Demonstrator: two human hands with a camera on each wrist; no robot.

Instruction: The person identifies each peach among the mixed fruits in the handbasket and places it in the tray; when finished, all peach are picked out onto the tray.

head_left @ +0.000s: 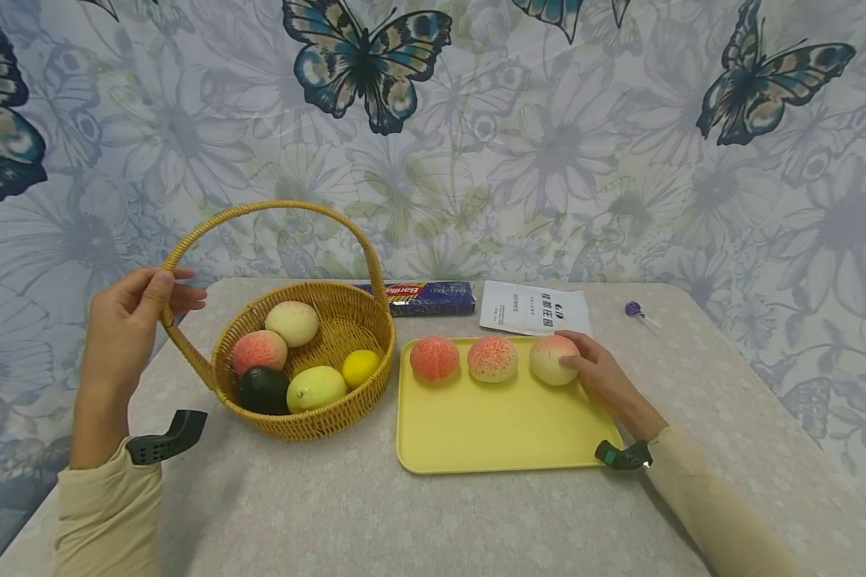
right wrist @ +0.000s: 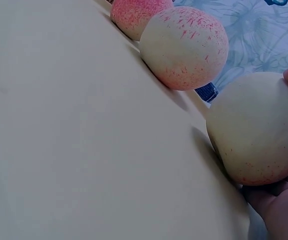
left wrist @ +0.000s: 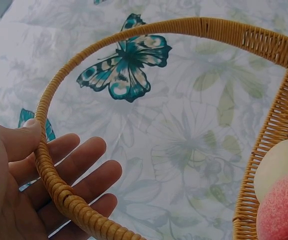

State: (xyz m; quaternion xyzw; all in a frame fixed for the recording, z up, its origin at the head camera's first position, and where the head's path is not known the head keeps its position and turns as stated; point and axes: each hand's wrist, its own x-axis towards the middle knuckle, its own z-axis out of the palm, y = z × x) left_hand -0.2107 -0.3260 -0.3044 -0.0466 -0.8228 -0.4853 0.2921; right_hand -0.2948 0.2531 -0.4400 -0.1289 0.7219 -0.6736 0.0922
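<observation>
The left hand (head_left: 133, 320) holds the wicker basket's handle (left wrist: 51, 175) at its left side, thumb on one side and fingers behind. Inside the basket (head_left: 303, 421) lie a pale peach (head_left: 292, 323), a pink peach (head_left: 260, 352), a dark green fruit (head_left: 264, 390), a yellow-green melon-like fruit (head_left: 316, 389) and a lemon (head_left: 361, 368). At the yellow tray's (head_left: 498, 433) back right, the right hand (head_left: 609, 381) grips a pale pink peach (right wrist: 258, 127) between thumb and fingers. Two more peaches, one red (head_left: 434, 359) and one speckled (head_left: 492, 359), sit to its left along the tray's back.
Behind the basket and tray lie a blue Barilla box (head_left: 433, 298) and a white printed packet (head_left: 534, 308). A purple lollipop (head_left: 632, 308) is at the back right of the table (head_left: 296, 505). A butterfly-patterned covering (head_left: 433, 176) hangs behind.
</observation>
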